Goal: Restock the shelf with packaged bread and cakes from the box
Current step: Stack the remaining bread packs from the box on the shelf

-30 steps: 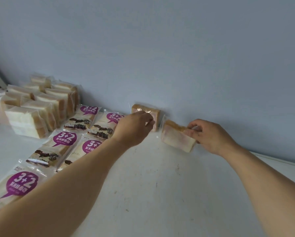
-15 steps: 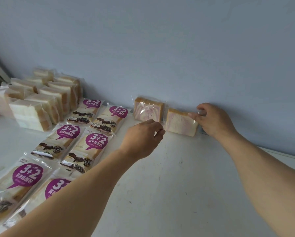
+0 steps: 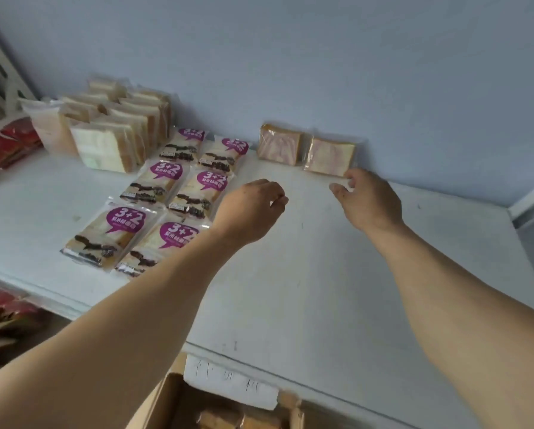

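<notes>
both hands (image 3: 250,209) seemingly empty, above shelf (image 3: 290,289)

You stand in a shop: a white shelf (image 3: 290,289) carries rows of packaged bread (image 3: 179,193), a stock box (image 3: 166,407) below.

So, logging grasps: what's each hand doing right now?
Left hand: loosely curled, holding nothing.
Right hand: relaxed, holding nothing, beside the right bread pack.
</notes>
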